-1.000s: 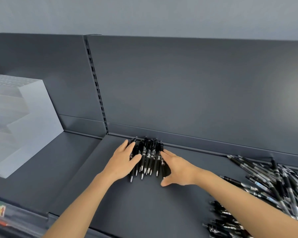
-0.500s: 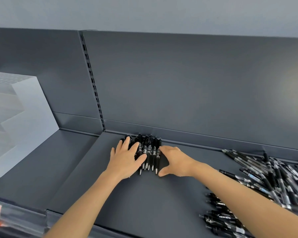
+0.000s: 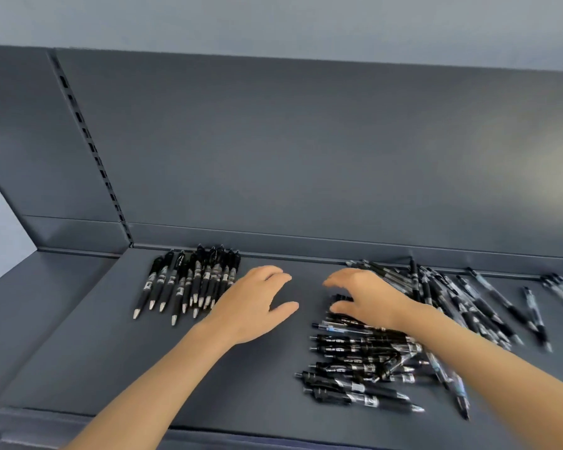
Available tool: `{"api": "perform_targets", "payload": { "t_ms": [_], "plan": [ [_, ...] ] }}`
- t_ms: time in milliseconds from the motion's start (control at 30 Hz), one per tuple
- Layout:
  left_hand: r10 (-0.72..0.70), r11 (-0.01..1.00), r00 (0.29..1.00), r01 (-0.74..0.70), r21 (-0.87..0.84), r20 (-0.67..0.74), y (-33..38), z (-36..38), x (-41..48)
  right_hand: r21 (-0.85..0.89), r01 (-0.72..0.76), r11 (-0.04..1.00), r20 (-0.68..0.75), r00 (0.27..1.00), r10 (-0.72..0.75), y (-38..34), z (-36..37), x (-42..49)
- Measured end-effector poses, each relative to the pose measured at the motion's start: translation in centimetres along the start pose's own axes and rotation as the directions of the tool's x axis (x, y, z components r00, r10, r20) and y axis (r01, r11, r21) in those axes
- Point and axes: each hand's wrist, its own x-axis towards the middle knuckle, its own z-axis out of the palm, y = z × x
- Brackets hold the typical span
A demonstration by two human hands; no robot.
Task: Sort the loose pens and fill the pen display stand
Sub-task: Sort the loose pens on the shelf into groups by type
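Left hand (image 3: 254, 306) and right hand (image 3: 368, 300) leave the aligned row of black pens (image 3: 189, 284) mid-left; slack, apparently empty fingers (image 3: 345, 279) approach the jumbled black pens (image 3: 364, 358), lower right: next batch.

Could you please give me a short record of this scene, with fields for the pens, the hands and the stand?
sorted pens: aligned row, tips toward the person, by the back wall
loose pens: jumbled pile on the right
left hand: open, between the two groups, holding nothing
right hand: open, reaching over the loose pens
display stand: only an edge visible, far left
surface: dark grey shelf
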Motion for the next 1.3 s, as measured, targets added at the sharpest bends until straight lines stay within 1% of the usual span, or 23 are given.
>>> {"api": "perform_targets", "payload": {
  "t_ms": [100,200,367,433,533,600,767,900,1000,1167,1233,1300],
  "plan": [
    [0.047,0.999,0.996,-0.047,-0.011,0.074,3.4,1.1,0.4,-0.005,0.015,1.0,0.006,1.0,-0.015,2.9,-0.2,-2.4],
    [0.074,0.997,0.992,-0.073,-0.016,0.098,6.2,2.4,0.4,0.003,0.045,0.999,0.017,0.999,-0.045,5.0,-0.2,-4.2],
    [0.081,0.997,0.987,-0.08,-0.013,0.14,9.7,4.2,-0.7,0.032,0.193,0.981,0.051,0.98,-0.195,7.4,-0.3,-7.0],
    [0.061,0.998,0.981,-0.062,-0.003,0.182,10.7,5.0,-1.2,-0.005,0.275,0.961,0.077,0.959,-0.274,8.0,-0.1,-8.0],
    [0.031,0.994,0.964,-0.058,0.095,0.263,11.9,6.5,-1.6,-0.113,0.369,0.923,0.087,0.929,-0.361,8.7,0.1,-8.5],
    [-0.002,0.983,0.962,-0.048,0.175,0.274,12.3,7.5,-1.5,-0.157,0.399,0.903,0.078,0.917,-0.392,9.3,0.0,-8.6],
    [-0.056,0.969,0.969,-0.004,0.246,0.24,13.5,8.7,-0.6,-0.195,0.363,0.911,0.063,0.932,-0.358,12.0,-0.4,-9.7],
    [-0.052,0.969,0.978,0.0,0.249,0.201,14.1,9.0,-0.3,-0.22,0.379,0.899,0.066,0.925,-0.374,14.3,-1.1,-10.5],
    [-0.036,0.973,0.982,-0.008,0.232,0.188,14.0,8.8,-0.8,-0.254,0.378,0.89,0.099,0.926,-0.365,14.9,-1.0,-10.8],
    [-0.06,0.964,0.976,0.002,0.267,0.208,12.7,8.0,-1.8,-0.29,0.332,0.898,0.179,0.94,-0.29,14.4,-1.3,-10.9],
    [-0.042,0.959,0.969,-0.029,0.282,0.243,12.1,7.7,-1.6,-0.276,0.329,0.903,0.179,0.941,-0.288,13.9,-1.5,-10.8],
    [-0.009,0.949,0.961,-0.079,0.306,0.276,11.6,7.4,-0.8,-0.243,0.325,0.914,0.147,0.944,-0.297,13.3,-1.5,-10.7]
  ]
}}
